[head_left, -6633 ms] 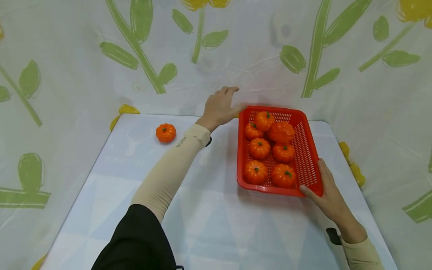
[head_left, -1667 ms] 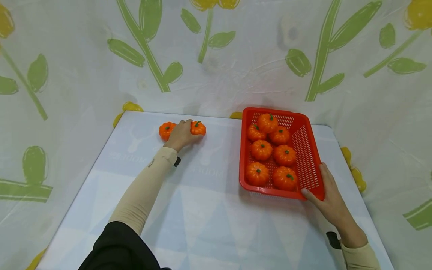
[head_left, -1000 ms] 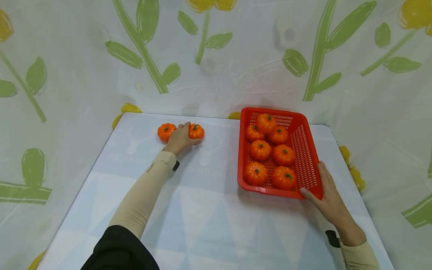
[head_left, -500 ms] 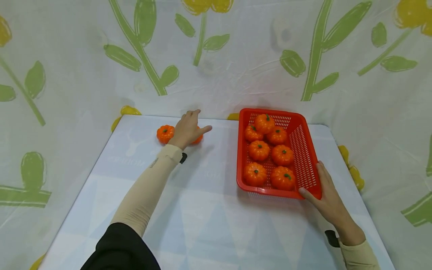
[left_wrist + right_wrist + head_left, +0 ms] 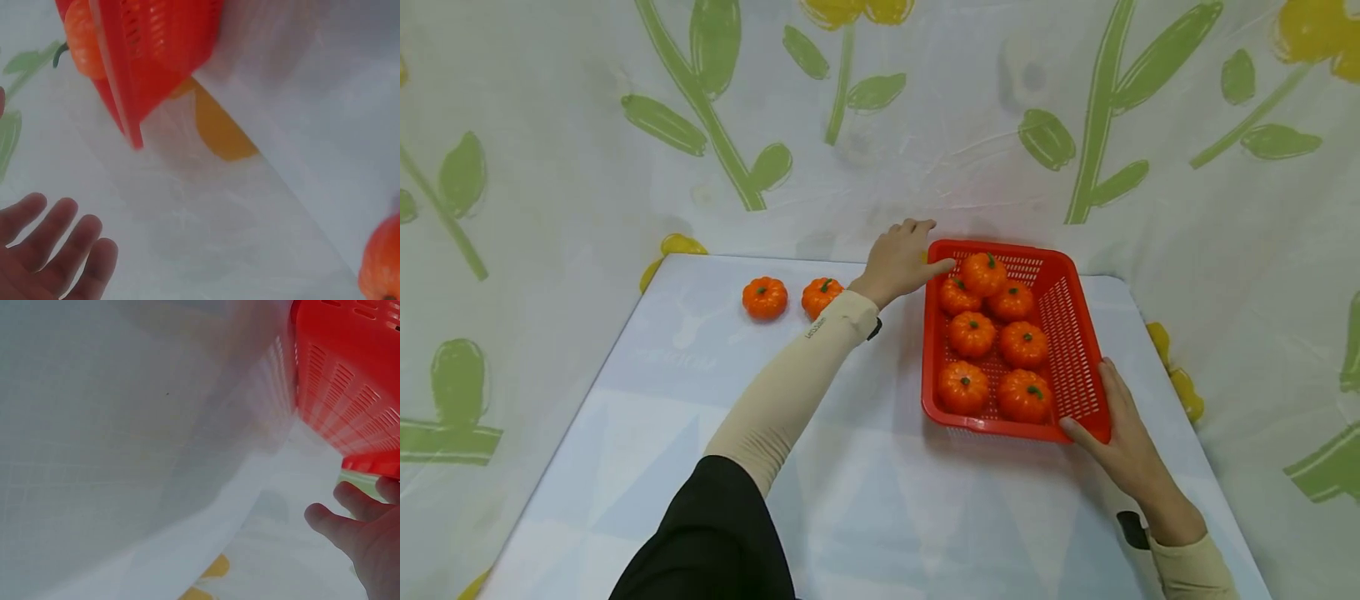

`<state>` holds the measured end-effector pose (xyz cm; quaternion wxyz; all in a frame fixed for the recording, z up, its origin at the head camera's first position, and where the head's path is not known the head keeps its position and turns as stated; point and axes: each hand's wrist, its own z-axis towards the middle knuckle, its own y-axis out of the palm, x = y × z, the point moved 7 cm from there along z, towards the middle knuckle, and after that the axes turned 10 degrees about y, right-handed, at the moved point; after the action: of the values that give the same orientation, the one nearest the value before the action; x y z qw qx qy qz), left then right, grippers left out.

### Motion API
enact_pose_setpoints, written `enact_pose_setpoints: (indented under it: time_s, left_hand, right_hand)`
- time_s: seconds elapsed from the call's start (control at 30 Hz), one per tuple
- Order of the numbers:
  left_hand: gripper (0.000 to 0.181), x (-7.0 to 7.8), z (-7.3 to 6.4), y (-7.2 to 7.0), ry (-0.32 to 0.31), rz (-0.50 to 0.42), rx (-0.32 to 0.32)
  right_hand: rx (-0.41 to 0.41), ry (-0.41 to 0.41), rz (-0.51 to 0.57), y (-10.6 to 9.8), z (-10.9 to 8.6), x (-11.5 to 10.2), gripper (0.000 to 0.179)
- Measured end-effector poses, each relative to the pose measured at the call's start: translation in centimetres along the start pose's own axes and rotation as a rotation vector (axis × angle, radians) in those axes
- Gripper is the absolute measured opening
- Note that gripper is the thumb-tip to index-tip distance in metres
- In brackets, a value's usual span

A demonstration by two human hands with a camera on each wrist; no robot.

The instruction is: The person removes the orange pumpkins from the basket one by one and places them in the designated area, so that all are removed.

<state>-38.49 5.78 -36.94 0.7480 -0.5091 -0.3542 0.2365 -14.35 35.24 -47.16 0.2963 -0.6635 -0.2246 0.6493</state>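
My left hand [image 5: 897,265] hovers at the far left corner of a red plastic basket [image 5: 1078,367], fingers spread and holding nothing. Its thumb reaches over the rim; contact cannot be told. Several small orange pumpkins [image 5: 972,335] with green stems lie in the basket, one [image 5: 983,274] resting on others at the back. With thumb on the rim and fingers along the outer wall, my right hand [image 5: 1131,446] holds the near right corner. Two more pumpkins sit on the table: one at the left [image 5: 765,298], another [image 5: 820,297] partly behind my left wrist.
The pale table [image 5: 880,508] has a blue-and-white patterned cover. Behind it hangs a white curtain [image 5: 955,108] printed with green stems and yellow flowers, close to the table's back edge.
My left hand let go of a pumpkin beside the first one on the table, then rose and moved right to the basket. My right hand stayed at the basket's corner.
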Motion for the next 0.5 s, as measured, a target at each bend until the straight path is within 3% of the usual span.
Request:
enact_pose_setpoints:
  time_s: [0.23, 0.5]
  left_hand:
    - [0.082, 2.7, 2.4, 2.3, 0.035, 0.02, -0.084]
    - [0.088, 3.9, 4.5, 5.2, 0.04, 0.089, -0.145]
  right_hand:
    - [0.004, 0.008, -0.009, 0.0, 0.1, 0.1, 0.103]
    - [0.001, 0.003, 0.004, 0.0, 0.1, 0.2, 0.104]
